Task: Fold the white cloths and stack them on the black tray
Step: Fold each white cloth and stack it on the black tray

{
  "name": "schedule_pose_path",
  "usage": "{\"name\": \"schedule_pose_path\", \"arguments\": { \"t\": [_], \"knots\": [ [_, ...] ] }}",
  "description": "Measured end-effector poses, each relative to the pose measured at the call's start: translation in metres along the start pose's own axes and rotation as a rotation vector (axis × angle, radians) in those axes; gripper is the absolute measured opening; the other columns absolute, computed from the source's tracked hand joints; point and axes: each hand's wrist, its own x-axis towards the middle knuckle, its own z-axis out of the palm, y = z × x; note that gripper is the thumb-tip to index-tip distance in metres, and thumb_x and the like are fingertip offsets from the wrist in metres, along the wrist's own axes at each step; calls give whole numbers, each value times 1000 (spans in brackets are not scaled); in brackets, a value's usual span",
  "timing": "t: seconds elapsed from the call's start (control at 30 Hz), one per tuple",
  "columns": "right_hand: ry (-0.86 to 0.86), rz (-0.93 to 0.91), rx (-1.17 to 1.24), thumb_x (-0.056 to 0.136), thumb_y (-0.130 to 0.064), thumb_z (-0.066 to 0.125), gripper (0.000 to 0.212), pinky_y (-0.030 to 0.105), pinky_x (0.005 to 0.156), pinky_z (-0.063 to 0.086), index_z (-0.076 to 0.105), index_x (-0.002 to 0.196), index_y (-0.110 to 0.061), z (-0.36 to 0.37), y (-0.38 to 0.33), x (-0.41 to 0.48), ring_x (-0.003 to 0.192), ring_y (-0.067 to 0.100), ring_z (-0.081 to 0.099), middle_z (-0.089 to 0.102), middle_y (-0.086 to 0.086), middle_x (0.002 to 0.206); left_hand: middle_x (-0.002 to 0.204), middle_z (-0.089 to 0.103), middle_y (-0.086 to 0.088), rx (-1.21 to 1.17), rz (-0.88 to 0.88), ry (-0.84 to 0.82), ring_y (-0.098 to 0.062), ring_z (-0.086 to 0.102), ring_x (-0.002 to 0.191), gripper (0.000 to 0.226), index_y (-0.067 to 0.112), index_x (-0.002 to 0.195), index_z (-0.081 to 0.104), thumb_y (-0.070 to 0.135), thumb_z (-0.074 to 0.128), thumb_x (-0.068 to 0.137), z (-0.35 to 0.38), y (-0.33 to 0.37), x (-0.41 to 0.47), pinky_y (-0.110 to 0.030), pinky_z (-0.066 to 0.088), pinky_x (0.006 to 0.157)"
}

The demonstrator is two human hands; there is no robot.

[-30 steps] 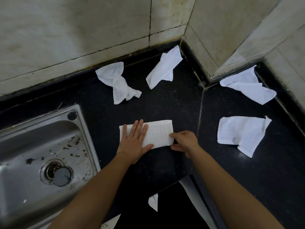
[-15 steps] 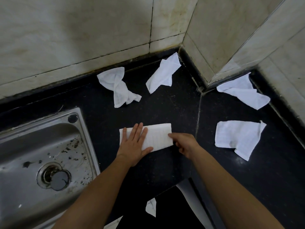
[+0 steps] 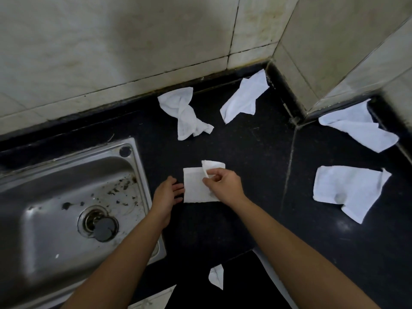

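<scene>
A half-folded cloth [image 3: 196, 190] lies flat on the black worktop [image 3: 245, 152] in the middle of the frame, just right of the steel sink [image 3: 66, 186]. The right hand [image 3: 223, 186] pinches the cloth's right end between thumb and fingers. That end is raised and curled toward the left, apparently to lay it over the rest and halve the strip. The left hand [image 3: 169, 192] is loose and flat, with straight fingers whose tips sit at the cloth's left edge. It is probably there to stop the lower layer sliding when the flap comes across.

Four more white cloths wait unfolded, well apart. A twisted cloth [image 3: 185, 114] and a creased cloth [image 3: 244, 97] lie by the wall at upper centre. A draped cloth [image 3: 359, 128] sits in the corner at upper right, and a flatter cloth [image 3: 347, 188] lies at the right.

I cannot make out the black tray for certain. The dark area at bottom centre, where a white scrap [image 3: 216, 276] shows, may be it. Most of the task seems to lie ahead.
</scene>
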Motion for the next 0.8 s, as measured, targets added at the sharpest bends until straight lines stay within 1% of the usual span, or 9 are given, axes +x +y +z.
{"name": "schedule_pose_path", "arguments": {
  "t": [0.23,0.37,0.43,0.47,0.53,0.63,0.7,0.73,0.8],
  "knots": [
    [-112,-93,-218,92,-31,68,39,25,95,50,65,130,-20,43,-7,0,107,14,65,71,0,112,116,66,-11,-65,-31,-76,-21,63,109,45,4,136,49,34,31,107,-10,0,1,-35,47,90],
    [-242,-74,-243,95,-36,66,50,26,100,47,57,140,-17,47,-5,3,115,16,60,67,1,123,112,67,-8,-69,-33,-90,-19,64,106,39,9,131,51,33,32,107,-13,0,3,-35,49,87],
    [-252,-79,-194,95,-35,66,48,24,98,48,58,139,-17,38,-3,2,113,14,61,66,1,122,114,67,-8,-12,-12,-78,-18,64,106,34,13,129,52,33,37,106,-13,-1,4,-35,51,88],
    [-217,-95,-149,95,-32,66,43,24,95,50,61,136,-18,31,-1,0,108,12,62,67,0,119,118,66,-7,79,45,-47,-17,63,107,31,16,129,53,32,40,105,-13,-3,5,-36,51,91],
    [-93,-202,-139,97,-24,62,32,23,87,52,67,128,-18,15,10,-5,96,9,62,65,-3,113,130,60,-5,441,307,19,-15,58,111,31,20,131,53,30,48,102,-17,-7,6,-36,48,98],
    [98,-583,-468,97,-15,59,29,32,81,55,68,125,-11,-9,39,-2,93,16,62,61,2,117,150,41,-8,1047,780,-54,-23,42,133,49,15,145,44,32,53,100,-21,-7,5,-38,38,111],
    [93,-754,-746,96,-18,60,37,43,86,57,61,133,-10,-19,53,4,108,27,60,56,8,135,164,18,-6,1333,848,-154,-24,20,149,62,15,154,29,41,48,101,-18,-4,2,-43,28,118],
    [39,-775,-859,98,-22,58,44,46,94,54,54,141,-12,-22,54,6,121,30,55,47,10,148,167,5,-4,1457,832,-194,-22,9,152,67,16,157,19,45,44,101,-16,-3,4,-44,23,120],
    [-91,-785,-1041,103,-36,47,58,46,112,37,33,155,-14,-27,50,10,145,31,31,18,10,166,166,-15,-1,1657,798,-251,-19,-8,153,75,17,159,2,50,38,102,-13,2,7,-44,15,122]
  ]
}}
